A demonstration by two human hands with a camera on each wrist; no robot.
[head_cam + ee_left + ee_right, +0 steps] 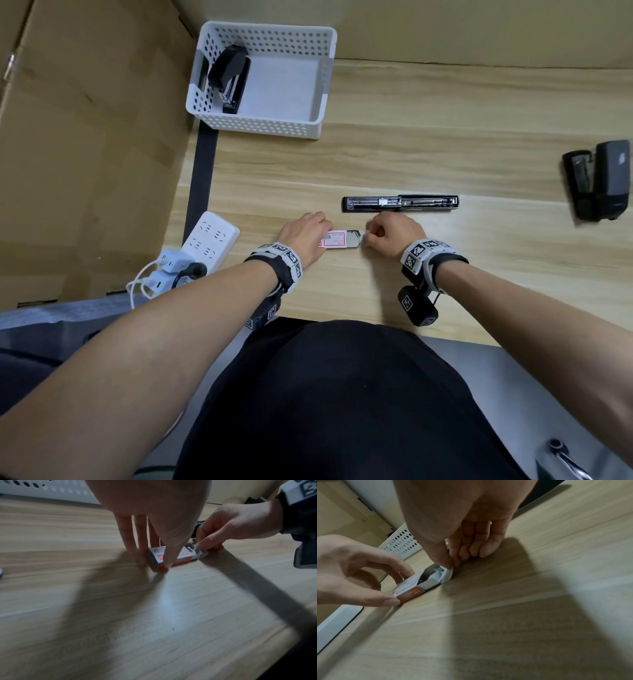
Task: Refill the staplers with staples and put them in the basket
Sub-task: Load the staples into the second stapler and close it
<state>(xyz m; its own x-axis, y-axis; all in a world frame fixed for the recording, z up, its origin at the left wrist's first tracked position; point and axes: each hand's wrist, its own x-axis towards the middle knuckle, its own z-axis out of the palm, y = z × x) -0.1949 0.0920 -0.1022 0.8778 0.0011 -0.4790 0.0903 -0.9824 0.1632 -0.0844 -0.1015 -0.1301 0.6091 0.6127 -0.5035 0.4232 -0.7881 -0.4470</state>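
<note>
A small red-and-white staple box (334, 239) (171, 557) (412, 586) lies on the wooden table near its front edge. My left hand (305, 236) (359, 574) pinches the box sleeve between thumb and fingers. My right hand (390, 234) (223, 526) pinches the end flap of the grey inner tray (436, 577), which is slid partly out. Staples show inside the tray (189, 548). Just behind the hands a black stapler (400, 204) lies flipped fully open. Another black stapler (229, 77) lies in the white perforated basket (267, 125). A third stapler (597, 185) sits at the far right.
A white power strip (209, 240) with chargers and cables sits at the table's left edge. Cardboard panels (85, 154) stand on the left and along the back. A black strip (202, 178) runs along the table's left side below the basket.
</note>
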